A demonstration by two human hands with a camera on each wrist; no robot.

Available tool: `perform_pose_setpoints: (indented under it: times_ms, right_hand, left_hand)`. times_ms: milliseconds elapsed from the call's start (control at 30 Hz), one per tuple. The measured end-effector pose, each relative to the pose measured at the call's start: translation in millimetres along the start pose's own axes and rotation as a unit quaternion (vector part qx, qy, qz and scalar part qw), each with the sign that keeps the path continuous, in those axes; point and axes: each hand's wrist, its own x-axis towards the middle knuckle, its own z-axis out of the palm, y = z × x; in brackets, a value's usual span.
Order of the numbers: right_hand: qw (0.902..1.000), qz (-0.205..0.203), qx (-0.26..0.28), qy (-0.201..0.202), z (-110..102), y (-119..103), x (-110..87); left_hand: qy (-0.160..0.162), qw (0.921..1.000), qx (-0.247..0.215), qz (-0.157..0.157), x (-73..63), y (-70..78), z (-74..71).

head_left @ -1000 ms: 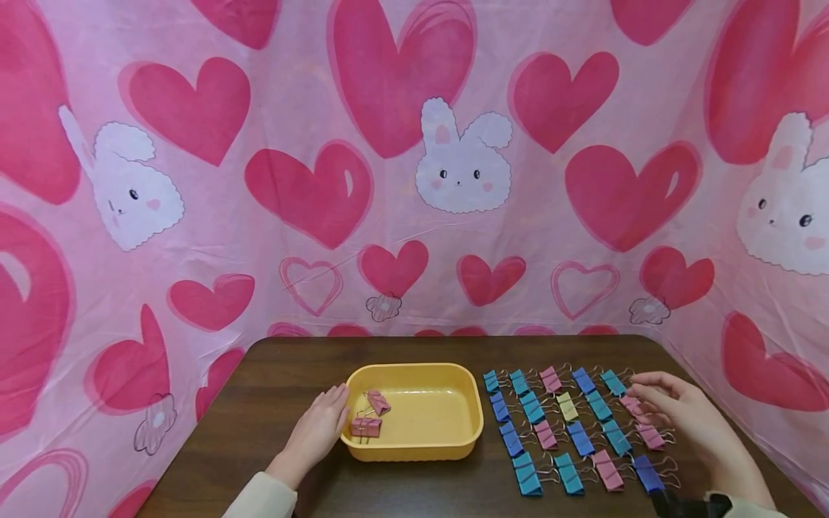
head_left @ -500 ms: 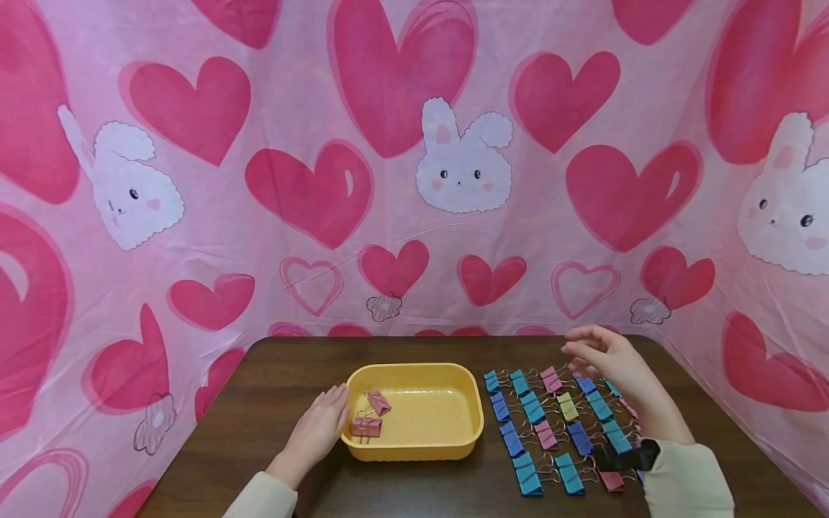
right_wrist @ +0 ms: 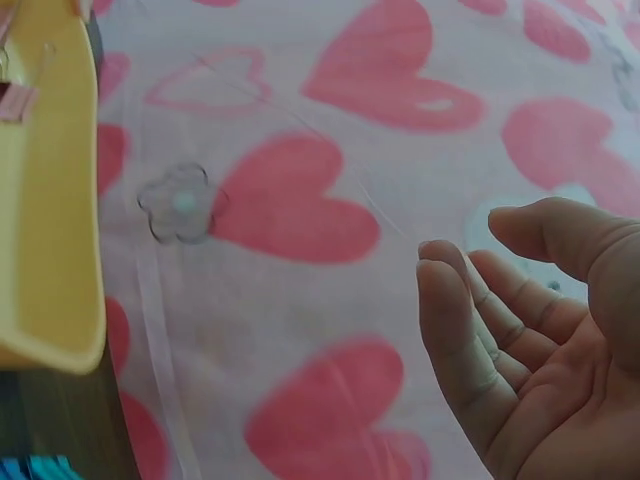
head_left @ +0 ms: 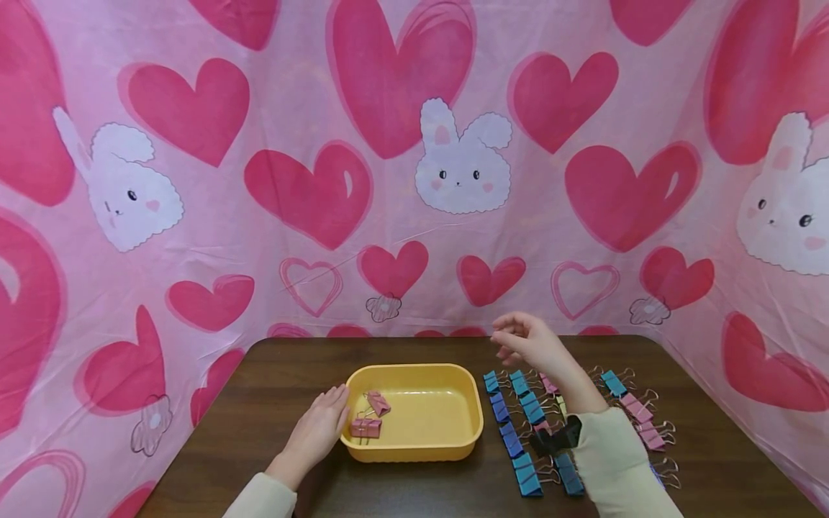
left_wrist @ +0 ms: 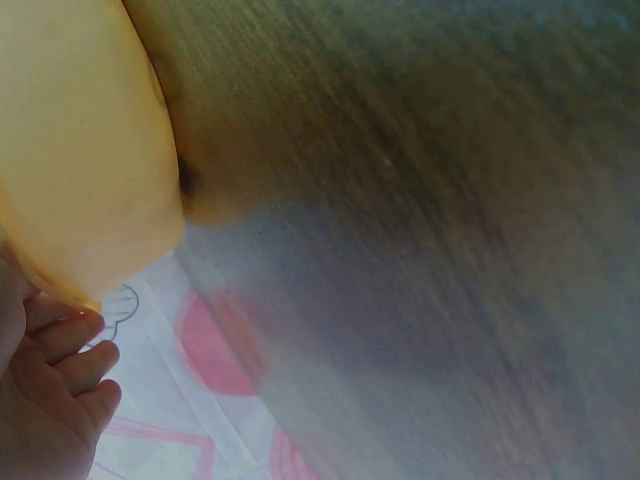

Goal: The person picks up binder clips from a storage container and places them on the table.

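A yellow plastic tray (head_left: 447,452) stands mid-table with two pink binder clips (head_left: 366,428) at its left end. My left hand (head_left: 314,429) rests against the tray's left side, fingers fairly straight along the rim; in the left wrist view its fingertips (left_wrist: 88,362) touch the tray's edge. My right hand (head_left: 527,341) is raised over the back of the table, behind the rows of binder clips. The right wrist view shows that hand (right_wrist: 545,340) with thumb and fingers apart and nothing between them. Rows of binder clips, such as a teal one (head_left: 527,475), lie right of the tray, partly covered by my right forearm.
The brown wooden table (head_left: 259,388) ends at a pink curtain (head_left: 401,216) printed with hearts and rabbits. At the right of the rows lie a teal clip (head_left: 613,383) and pink clips (head_left: 637,408). A black strap (head_left: 558,436) circles my right wrist.
My right hand has moved left and upward from the right edge of the clip rows to behind their left part. The left hand, the tray and the clips in it have stayed put.
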Motion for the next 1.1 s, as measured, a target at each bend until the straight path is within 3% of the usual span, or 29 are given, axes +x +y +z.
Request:
perform_pose_setpoints:
  times_ms: [267, 600, 900, 1100]
  right_hand:
    - [0.9994, -0.021, 0.023, -0.013, 43.3, -1.0, 19.7]
    - [0.9963, -0.036, 0.039, -0.068, 92.9, 2.9, 31.1]
    - [0.9935, -0.023, 0.059, -0.095, 124.1, -22.1, 20.0]
    - [0.9917, -0.016, 0.065, -0.11, 143.2, -14.2, 19.5]
  left_hand:
    - [-0.002, 1.0, -0.003, -0.002, -1.1, -0.3, -1.9]
    - [0.003, 1.0, 0.0, 0.0, -0.8, -1.0, -0.3]
    - [0.001, 1.0, -0.005, -0.004, -1.3, -0.8, -0.6]
    - [0.009, 1.0, -0.002, 0.003, -1.0, -0.5, -0.7]
